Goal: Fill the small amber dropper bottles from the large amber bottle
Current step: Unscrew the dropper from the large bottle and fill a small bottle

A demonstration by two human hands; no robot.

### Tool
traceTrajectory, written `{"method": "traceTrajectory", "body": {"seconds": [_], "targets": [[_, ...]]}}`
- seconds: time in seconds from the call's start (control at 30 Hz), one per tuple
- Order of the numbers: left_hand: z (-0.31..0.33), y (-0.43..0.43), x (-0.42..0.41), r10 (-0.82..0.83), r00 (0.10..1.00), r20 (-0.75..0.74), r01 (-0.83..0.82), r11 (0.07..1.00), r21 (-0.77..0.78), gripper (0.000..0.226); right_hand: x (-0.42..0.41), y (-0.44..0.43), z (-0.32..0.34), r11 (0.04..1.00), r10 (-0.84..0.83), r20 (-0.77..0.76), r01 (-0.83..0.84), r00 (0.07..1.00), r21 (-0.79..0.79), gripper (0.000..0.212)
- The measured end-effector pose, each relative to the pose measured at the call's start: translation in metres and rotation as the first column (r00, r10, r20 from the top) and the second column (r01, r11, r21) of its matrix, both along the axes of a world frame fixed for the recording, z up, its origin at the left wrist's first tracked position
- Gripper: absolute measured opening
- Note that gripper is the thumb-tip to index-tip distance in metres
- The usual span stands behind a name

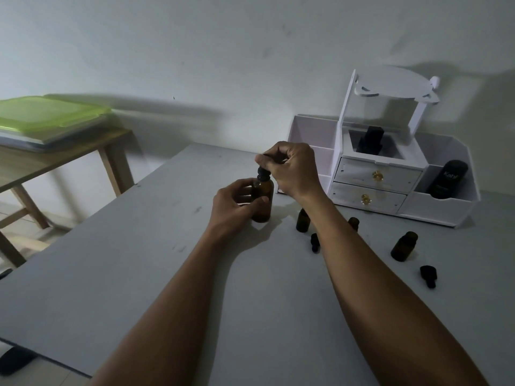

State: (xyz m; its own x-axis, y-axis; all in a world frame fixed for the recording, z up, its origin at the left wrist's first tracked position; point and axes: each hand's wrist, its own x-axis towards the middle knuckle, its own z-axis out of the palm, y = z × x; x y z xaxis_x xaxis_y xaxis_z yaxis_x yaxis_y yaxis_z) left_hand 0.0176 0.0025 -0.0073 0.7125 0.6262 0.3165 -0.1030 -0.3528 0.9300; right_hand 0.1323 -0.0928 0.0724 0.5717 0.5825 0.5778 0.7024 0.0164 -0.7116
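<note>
Left hand (237,203) curled round the large bottle (263,201), which stands upright on the grey table (139,260); right hand (292,169) pinches its black dropper cap (262,174) from above. Right of it, three small bottles (303,220) stand on the table (one half hidden by the forearm (348,240)), two loose dropper caps (428,275) lying near them, white organiser (446,210) behind
</note>
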Motion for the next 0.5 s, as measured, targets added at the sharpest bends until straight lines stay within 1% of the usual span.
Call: {"method": "traceTrajectory", "body": {"seconds": [0.2,0.3,0.37,0.4,0.5], "targets": [[0.002,-0.001,0.000,0.001,1.000,-0.006,-0.001,1.000,-0.010,0.049,-0.005,-0.007,0.023,0.994,0.008,-0.029,-0.005,1.000,0.109,0.015],[0.003,-0.003,-0.001,0.022,1.000,-0.004,-0.022,1.000,-0.011,0.059,-0.006,-0.012,0.041,0.987,0.006,-0.011,-0.004,1.000,0.158,0.016],[0.006,-0.007,-0.002,0.087,0.996,0.032,-0.089,0.995,0.045,0.067,-0.004,-0.017,0.055,0.980,0.006,-0.007,-0.004,1.000,0.200,0.016],[0.009,-0.010,-0.002,0.140,0.987,0.075,-0.146,0.987,0.073,0.068,-0.003,-0.021,0.062,0.975,-0.001,0.002,0.000,1.000,0.221,0.017],[0.021,-0.022,-0.003,0.302,0.922,0.242,-0.342,0.929,0.145,0.057,0.002,-0.032,0.077,0.953,-0.016,-0.007,0.018,1.000,0.301,0.016]]}}
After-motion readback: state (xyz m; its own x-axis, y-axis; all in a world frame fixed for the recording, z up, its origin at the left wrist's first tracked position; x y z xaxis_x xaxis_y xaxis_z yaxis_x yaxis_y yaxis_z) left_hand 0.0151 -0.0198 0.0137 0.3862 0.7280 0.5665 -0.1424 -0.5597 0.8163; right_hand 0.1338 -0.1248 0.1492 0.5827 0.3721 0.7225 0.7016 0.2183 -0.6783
